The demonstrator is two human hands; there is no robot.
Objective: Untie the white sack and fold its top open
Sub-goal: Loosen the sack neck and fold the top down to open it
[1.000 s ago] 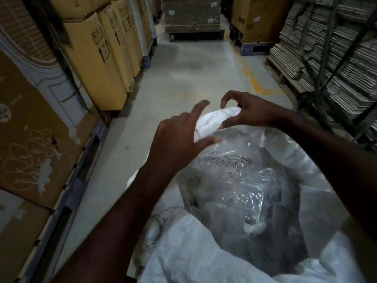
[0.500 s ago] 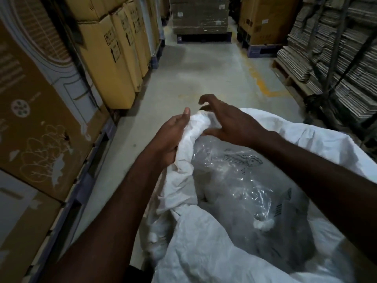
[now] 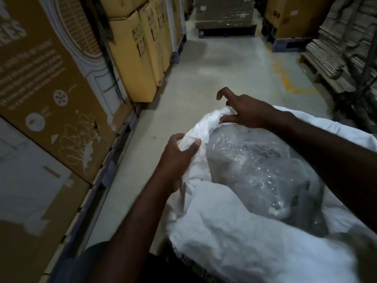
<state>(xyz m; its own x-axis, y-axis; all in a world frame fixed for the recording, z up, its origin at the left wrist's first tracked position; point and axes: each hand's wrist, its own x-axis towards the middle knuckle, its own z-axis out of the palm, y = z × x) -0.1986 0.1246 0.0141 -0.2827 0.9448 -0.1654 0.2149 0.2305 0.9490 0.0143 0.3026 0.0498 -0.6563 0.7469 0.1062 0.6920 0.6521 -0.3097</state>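
Note:
The white woven sack (image 3: 240, 242) stands low and right in the head view, its mouth open. Inside it lies a clear plastic bag (image 3: 257, 166) with printed marks. My left hand (image 3: 179, 158) is closed around the bunched rim of the sack at its left side. My right hand (image 3: 244, 111) rests on the far part of the same rim, thumb and lower fingers pinching the cloth, index finger curled up free. Both forearms reach in from the bottom and right.
Big printed cartons (image 3: 51, 103) on a dark pallet line the left side. Yellow-brown boxes (image 3: 132, 54) stand further back. Stacks of flat cardboard (image 3: 342, 58) sit on the right. A concrete aisle (image 3: 220, 74) runs ahead, with pallets (image 3: 224, 19) at its far end.
My left hand has slid down and left along the rim and closed on it. My right hand has moved right along the far edge, and the sack's mouth now gapes wider.

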